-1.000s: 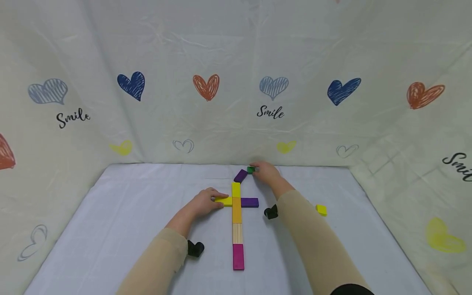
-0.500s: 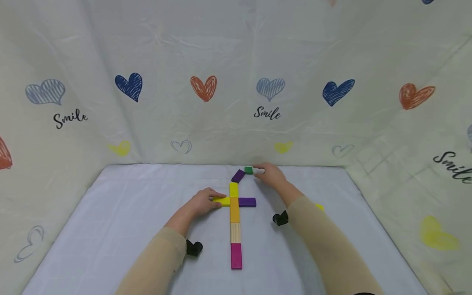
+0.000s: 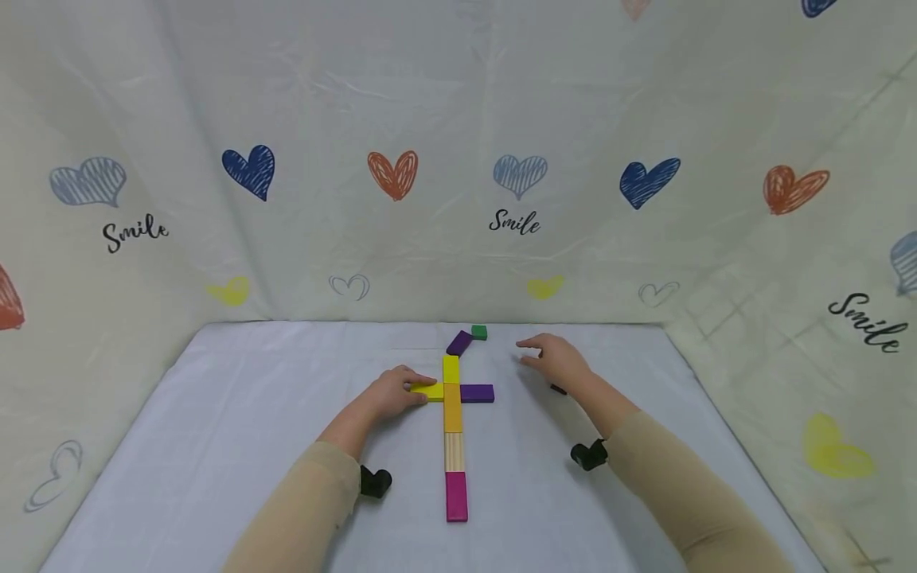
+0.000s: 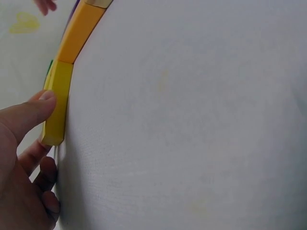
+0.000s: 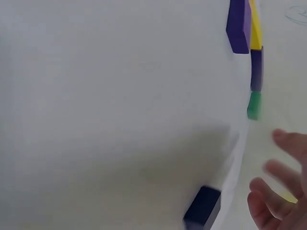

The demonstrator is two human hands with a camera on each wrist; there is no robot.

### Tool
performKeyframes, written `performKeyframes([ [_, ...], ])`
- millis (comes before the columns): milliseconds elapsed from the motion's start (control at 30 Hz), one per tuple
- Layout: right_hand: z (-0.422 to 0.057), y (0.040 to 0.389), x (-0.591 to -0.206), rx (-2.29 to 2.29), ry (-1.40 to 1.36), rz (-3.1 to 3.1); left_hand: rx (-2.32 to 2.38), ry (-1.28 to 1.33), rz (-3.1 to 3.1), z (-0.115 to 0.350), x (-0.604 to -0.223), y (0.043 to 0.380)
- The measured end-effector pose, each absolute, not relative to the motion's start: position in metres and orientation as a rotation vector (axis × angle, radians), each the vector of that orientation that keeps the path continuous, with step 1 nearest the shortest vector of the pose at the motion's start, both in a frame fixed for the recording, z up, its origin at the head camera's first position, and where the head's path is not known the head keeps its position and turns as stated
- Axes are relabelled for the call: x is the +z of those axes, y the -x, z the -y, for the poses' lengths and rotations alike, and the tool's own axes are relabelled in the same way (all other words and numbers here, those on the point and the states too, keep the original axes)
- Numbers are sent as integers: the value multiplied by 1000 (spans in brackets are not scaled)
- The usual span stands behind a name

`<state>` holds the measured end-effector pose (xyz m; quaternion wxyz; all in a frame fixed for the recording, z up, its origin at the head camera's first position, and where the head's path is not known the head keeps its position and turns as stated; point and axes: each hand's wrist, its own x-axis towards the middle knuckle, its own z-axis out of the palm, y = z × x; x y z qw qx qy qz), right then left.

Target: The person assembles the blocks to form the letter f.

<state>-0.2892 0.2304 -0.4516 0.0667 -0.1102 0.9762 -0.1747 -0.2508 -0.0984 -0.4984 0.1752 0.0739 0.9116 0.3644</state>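
My left hand pinches a yellow block between thumb and fingers, its end against the orange block. From the orange block, a purple block extends right and another yellow block lies above. Farther back, a slanted purple block leads to a small green block. Pale wooden pieces and a magenta block continue the column nearer me. My right hand is held apart from the blocks, fingers loosely extended and nothing in them.
A dark block lies on the white cloth near my right hand, partly covered by the wrist in the head view. A white curtain printed with hearts rises behind the table. Both wrists wear small black cameras.
My right hand has let go of the green block and drawn back to the right and nearer me. The green block stays beside the slanted purple one. My left hand keeps its hold.
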Motion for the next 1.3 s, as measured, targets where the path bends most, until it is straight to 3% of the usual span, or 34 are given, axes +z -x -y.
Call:
performKeyframes([
  [567, -292, 245, -466, -602, 247, -2943, 1029, -221, -2576, 98, -496, 250],
  [1300, -292, 258, -474, -539, 244, -2980, 1032, -211, -2582, 98, -499, 251],
])
